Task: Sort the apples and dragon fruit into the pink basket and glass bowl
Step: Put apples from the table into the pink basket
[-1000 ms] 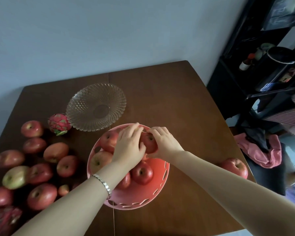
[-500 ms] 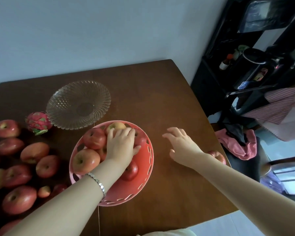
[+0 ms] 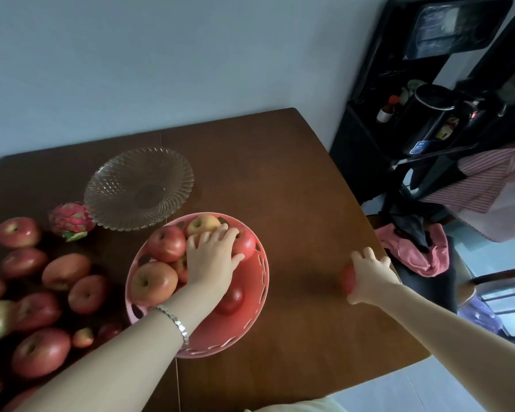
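The pink basket point(image 3: 257, 295) stands mid-table and holds several red apples, such as one apple in the basket point(image 3: 153, 282). My left hand point(image 3: 213, 258) lies flat across those apples with its fingers spread. My right hand point(image 3: 370, 275) covers a lone red apple point(image 3: 349, 278) by the table's right edge, fingers curved over it. The glass bowl point(image 3: 139, 187) sits behind the basket with nothing in it. A dragon fruit point(image 3: 70, 221) lies just left of the bowl. Several loose apples point(image 3: 64, 270) crowd the table's left side.
The brown table point(image 3: 280, 185) ends close to my right hand. Beyond that edge stand a black shelf unit point(image 3: 422, 114) with a kettle and bottles, and a black chair point(image 3: 428, 281) draped with pink cloth point(image 3: 411, 251). A grey wall backs the table.
My right hand left the basket and moved right to the lone apple at the table's edge. My left hand stayed on the apples in the basket. The camera turned to the right.
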### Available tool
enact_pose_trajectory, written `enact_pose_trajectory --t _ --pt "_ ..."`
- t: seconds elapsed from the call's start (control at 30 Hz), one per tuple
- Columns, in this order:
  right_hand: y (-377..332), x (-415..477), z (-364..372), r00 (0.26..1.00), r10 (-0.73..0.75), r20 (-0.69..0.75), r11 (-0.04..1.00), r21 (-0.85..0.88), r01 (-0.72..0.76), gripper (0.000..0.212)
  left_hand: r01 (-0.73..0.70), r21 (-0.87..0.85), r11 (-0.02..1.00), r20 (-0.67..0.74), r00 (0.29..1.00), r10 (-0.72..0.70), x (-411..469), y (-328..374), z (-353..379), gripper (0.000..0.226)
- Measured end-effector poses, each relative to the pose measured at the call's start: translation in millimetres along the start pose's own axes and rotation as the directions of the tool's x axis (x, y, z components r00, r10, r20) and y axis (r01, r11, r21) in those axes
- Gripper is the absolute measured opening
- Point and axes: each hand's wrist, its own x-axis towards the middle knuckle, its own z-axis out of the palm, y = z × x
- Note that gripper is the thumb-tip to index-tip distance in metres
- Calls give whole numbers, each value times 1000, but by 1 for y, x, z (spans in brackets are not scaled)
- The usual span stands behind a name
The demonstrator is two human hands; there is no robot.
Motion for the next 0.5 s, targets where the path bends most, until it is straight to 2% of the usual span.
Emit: enact_pose_trajectory --t 0.1,0.17,0.27,0.4,0.5 --pt "-31 -23 -26 980 -128 -149 935 311 170 87 2 -64 998 21 1000 0 0 -2 -3 43" --pt "-61 -46 -46 935 -245 -256 848 411 335 86 -3 -87 996 50 999 7 1 -3 -5 43" --pt "-106 -66 -51 876 -379 -300 793 383 474 90 -11 -110 994 114 993 23 4 -7 -9 44" --pt "-145 -57 -13 904 -393 -171 857 288 427 88 -45 -154 987 146 987 68 7 -16 -13 43" --pt "-152 -48 9 887 -424 -181 867 201 456 83 -67 -160 985 137 987 89 7 -19 -13 43"
